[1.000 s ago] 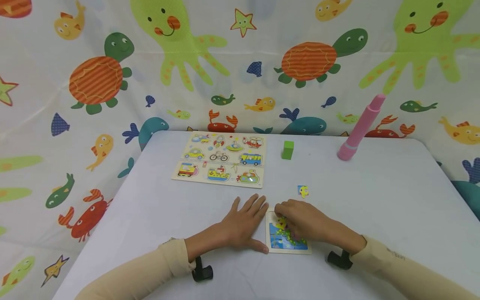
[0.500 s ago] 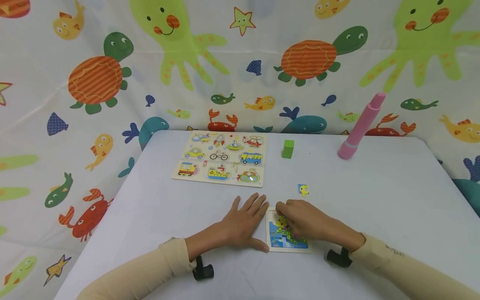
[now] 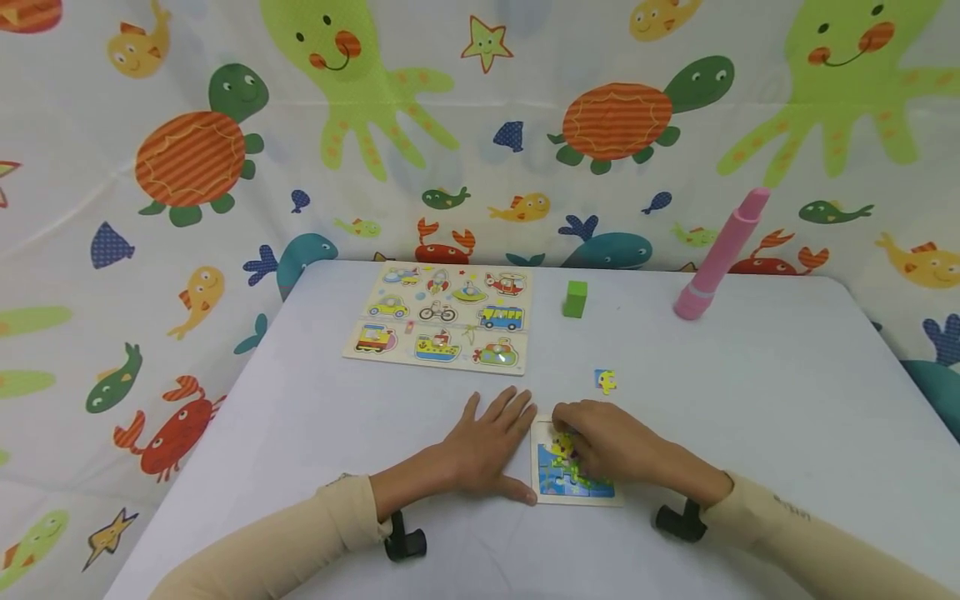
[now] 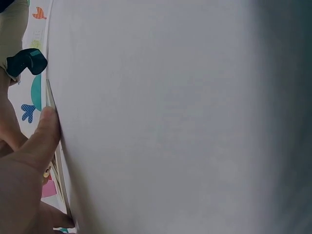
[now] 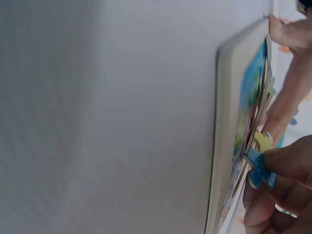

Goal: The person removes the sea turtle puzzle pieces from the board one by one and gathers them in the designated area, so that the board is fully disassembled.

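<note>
A small square jigsaw puzzle [image 3: 573, 502] in a pale wooden frame lies on the white table, partly filled with a blue, green and yellow picture. My left hand [image 3: 483, 454] lies flat at its left side, fingers spread, the thumb touching the frame's edge. Over the upper right of the puzzle is my right hand [image 3: 618, 442]. In the right wrist view, its thumb and finger pinch a blue and yellow puzzle piece [image 5: 259, 168] tilted at the picture. The head view hides that piece behind the hand. Beyond the frame lies a loose yellow and blue puzzle piece [image 3: 606, 381].
Farther back on the left is a wooden vehicle puzzle board [image 3: 442, 317]. A green block [image 3: 575, 299] stands to its right, and a pink tube-shaped object [image 3: 720, 257] stands tilted at the back right. A sea-animal print curtain [image 3: 480, 125] hangs behind the table.
My right hand shifts very slightly over the puzzle, still pinching the piece. The left hand and the loose piece stay in place.
</note>
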`<action>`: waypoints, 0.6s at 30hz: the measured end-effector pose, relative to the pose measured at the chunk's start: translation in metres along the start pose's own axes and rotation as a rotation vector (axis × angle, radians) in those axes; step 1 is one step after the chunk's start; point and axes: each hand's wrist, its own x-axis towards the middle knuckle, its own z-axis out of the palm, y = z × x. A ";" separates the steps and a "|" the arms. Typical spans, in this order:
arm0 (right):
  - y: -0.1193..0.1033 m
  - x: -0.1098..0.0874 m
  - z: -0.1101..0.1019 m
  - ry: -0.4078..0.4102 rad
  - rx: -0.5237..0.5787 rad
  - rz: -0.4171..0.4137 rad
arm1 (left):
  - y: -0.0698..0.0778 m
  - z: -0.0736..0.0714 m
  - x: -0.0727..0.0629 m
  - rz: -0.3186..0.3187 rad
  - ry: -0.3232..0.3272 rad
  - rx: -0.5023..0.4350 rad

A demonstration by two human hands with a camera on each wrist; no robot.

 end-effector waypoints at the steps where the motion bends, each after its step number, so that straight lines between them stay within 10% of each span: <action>1: 0.002 0.001 0.000 -0.005 0.034 0.016 | 0.000 0.000 0.000 0.001 0.000 -0.001; 18: 0.002 0.003 -0.002 0.017 0.041 0.064 | 0.000 0.001 0.000 0.004 0.005 0.005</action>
